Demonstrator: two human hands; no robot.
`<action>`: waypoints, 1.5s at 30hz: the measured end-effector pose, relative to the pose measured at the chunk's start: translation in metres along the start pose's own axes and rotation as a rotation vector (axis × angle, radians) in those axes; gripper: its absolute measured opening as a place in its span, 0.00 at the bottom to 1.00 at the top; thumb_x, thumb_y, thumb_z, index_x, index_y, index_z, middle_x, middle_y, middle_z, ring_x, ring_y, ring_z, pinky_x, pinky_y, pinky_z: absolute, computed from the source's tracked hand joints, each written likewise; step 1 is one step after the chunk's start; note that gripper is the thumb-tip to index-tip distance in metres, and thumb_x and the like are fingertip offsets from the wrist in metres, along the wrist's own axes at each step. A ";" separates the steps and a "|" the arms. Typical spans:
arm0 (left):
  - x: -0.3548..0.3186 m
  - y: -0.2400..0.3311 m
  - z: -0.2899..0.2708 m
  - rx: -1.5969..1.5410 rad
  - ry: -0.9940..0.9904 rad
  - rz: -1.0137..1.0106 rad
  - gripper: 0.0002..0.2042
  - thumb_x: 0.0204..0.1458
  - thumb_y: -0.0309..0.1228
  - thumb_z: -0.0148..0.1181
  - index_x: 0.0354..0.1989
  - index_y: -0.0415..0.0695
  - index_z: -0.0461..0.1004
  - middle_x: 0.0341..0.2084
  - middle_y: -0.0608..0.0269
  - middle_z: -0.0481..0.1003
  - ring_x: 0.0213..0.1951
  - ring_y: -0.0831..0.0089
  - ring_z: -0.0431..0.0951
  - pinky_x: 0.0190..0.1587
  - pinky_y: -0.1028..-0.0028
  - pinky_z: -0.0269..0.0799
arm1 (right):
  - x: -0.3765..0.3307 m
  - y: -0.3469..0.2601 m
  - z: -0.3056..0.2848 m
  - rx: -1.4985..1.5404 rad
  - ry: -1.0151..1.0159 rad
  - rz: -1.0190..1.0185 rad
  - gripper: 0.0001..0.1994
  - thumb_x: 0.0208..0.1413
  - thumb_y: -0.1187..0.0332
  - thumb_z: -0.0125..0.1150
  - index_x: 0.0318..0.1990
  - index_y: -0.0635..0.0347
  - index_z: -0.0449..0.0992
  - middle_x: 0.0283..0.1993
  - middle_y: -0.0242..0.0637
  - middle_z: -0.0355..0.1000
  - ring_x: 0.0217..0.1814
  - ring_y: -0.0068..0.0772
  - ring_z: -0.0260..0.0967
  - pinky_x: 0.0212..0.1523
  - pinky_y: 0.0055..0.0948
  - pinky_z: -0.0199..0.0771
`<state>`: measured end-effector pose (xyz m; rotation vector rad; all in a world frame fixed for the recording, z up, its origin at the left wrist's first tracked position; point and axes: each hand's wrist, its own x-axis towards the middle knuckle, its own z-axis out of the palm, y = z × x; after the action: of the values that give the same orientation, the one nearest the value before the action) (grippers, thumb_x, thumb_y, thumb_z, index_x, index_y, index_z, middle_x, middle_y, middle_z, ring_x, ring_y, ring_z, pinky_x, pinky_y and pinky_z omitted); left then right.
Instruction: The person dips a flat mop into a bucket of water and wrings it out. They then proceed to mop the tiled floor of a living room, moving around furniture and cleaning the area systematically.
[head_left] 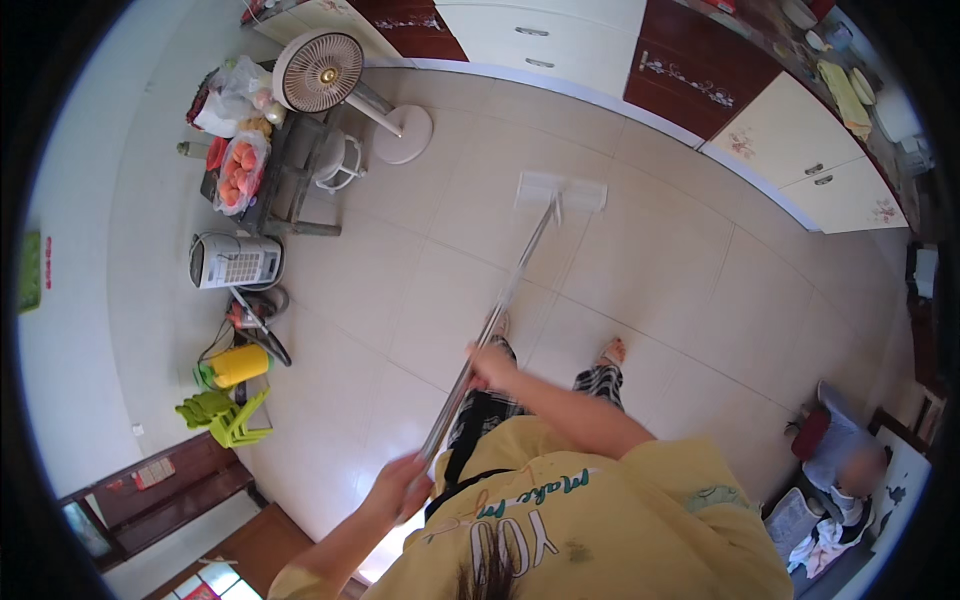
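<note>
A flat mop with a long silver pole and a wide pale head [585, 195] stretches out ahead of me, the head lying flat on the tiled floor [440, 260]. Around the top end of the pole, low in the view, my left hand [402, 485] is closed. My right hand [492, 367] wraps the pole farther along, a little above my feet. The pole slants up and to the right from my hands, passing over my left foot. Part of each hand's fingers is hidden behind the pole or the hand itself.
Cream and dark red cabinets [540, 40] line the far side. At left stand a fan [403, 135], a dark table with bagged fruit [240, 172], a white appliance [238, 262], a yellow container [240, 366] and a green stool [240, 420]. A person [845, 455] is at lower right.
</note>
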<state>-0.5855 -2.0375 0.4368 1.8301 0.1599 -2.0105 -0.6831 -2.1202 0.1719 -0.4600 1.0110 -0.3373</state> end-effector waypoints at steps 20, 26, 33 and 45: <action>-0.034 0.036 -0.272 -0.140 0.113 -0.068 0.23 0.48 0.33 0.44 0.54 0.50 0.49 0.12 0.69 0.60 0.10 0.82 0.56 0.09 0.85 0.49 | 0.101 0.046 0.255 -0.191 -0.448 0.384 0.21 0.53 0.62 0.31 0.22 0.68 0.68 0.17 0.47 0.67 0.14 0.34 0.66 0.15 0.30 0.68; 0.081 0.168 -0.185 -0.058 -0.096 0.163 0.20 0.49 0.36 0.42 0.52 0.52 0.52 0.10 0.72 0.59 0.09 0.84 0.57 0.09 0.87 0.51 | 0.192 -0.091 0.194 -0.253 0.306 -0.021 0.25 0.50 0.53 0.38 0.13 0.67 0.63 0.11 0.46 0.63 0.13 0.37 0.64 0.14 0.32 0.65; 0.206 0.233 -0.050 0.085 -0.301 0.296 0.16 0.51 0.40 0.39 0.47 0.49 0.59 0.19 0.62 0.65 0.17 0.78 0.64 0.21 0.82 0.64 | 0.164 -0.215 0.095 -0.438 0.701 -0.305 0.13 0.45 0.69 0.42 0.39 0.67 0.57 0.18 0.46 0.64 0.13 0.40 0.63 0.11 0.34 0.64; 0.207 0.175 -0.156 0.278 -0.265 0.071 0.16 0.49 0.35 0.42 0.44 0.40 0.62 0.29 0.57 0.69 0.29 0.71 0.70 0.34 0.75 0.68 | -0.282 0.128 0.048 -0.936 0.757 0.377 0.24 0.49 0.63 0.40 0.55 0.40 0.46 0.19 0.46 0.66 0.19 0.48 0.63 0.21 0.44 0.62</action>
<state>-0.3863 -2.1871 0.2482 1.6720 -0.2708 -2.2909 -0.7733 -1.8671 0.3332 -0.9954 1.9619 0.3745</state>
